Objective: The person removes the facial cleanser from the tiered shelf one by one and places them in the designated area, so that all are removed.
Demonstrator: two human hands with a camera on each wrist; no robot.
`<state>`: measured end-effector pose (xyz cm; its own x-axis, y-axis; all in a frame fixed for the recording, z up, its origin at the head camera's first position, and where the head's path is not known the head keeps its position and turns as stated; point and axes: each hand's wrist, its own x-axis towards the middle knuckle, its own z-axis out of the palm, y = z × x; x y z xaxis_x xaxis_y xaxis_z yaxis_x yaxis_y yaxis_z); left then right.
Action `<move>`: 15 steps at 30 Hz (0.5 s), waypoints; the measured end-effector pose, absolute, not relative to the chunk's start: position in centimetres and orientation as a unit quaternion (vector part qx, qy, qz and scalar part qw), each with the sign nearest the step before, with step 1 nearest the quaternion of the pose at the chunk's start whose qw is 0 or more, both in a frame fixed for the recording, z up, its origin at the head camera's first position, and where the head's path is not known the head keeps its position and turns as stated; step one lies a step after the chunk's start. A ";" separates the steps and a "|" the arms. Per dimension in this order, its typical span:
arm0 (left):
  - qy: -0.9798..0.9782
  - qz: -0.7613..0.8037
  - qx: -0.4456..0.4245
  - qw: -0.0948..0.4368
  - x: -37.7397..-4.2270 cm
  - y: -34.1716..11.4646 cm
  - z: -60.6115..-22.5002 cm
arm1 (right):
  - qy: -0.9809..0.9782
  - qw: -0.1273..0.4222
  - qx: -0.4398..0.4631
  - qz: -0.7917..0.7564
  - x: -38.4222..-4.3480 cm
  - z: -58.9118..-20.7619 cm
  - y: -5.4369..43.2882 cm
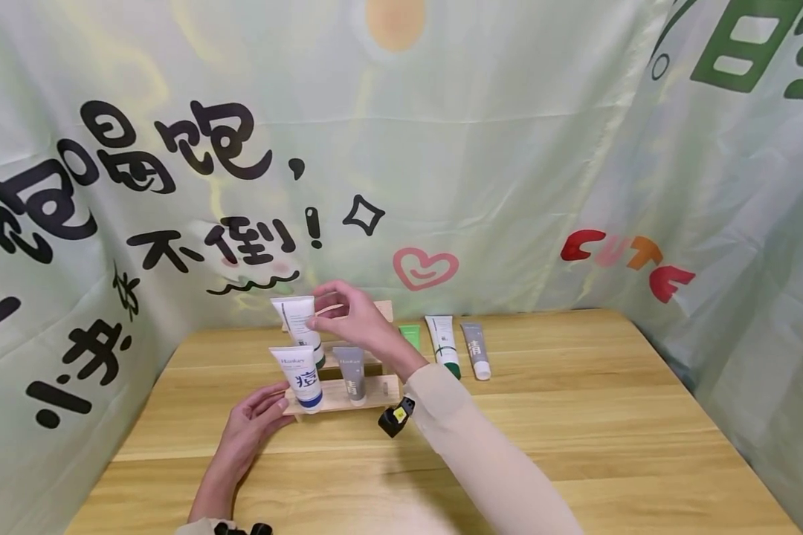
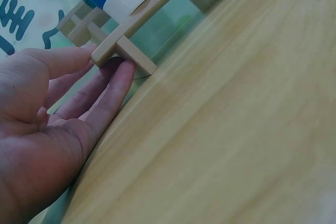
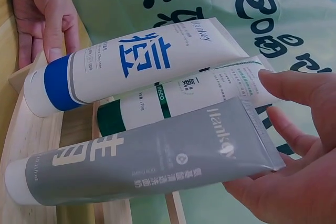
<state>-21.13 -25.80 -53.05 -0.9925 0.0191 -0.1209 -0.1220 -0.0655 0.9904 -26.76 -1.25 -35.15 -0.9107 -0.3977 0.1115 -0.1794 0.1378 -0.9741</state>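
Observation:
A stepped wooden rack (image 1: 378, 389) stands on the table. My left hand (image 1: 250, 425) grips its front left end, the thumb on the edge of the board and fingers beneath (image 2: 118, 77). On the rack's front step, a white tube with a blue cap (image 1: 297, 371) and a grey tube (image 1: 352, 373) stand cap down. Behind them is a white tube with a dark green cap (image 1: 298, 316), upright on a higher step. My right hand (image 1: 356, 319) pinches its upper end from the right; the grey tube partly hides those fingers in the right wrist view.
Right of the rack lie a green tube (image 1: 410, 334), partly hidden by the right forearm, a white tube with a green cap (image 1: 444, 343) and a grey tube (image 1: 476, 349). A printed curtain (image 1: 495, 186) hangs behind the wooden table (image 1: 575, 416).

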 end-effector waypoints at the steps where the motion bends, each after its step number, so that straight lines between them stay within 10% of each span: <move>1: 0.681 0.730 -0.037 0.048 -21.1 -25.8 -53.1 | 0.749 0.092 -0.194 -0.627 -26.8 -35.1 -1.4; 15: 0.677 0.734 -0.034 0.043 -21.2 -25.8 -53.2 | 0.781 0.103 -0.183 -0.588 -27.6 -35.4 -2.3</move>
<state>-21.15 -25.82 -53.21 -0.9939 0.0165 -0.1087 -0.1097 -0.0806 0.9907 -27.55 -2.27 -35.43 -0.9116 -0.4075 0.0540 -0.1647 0.2418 -0.9562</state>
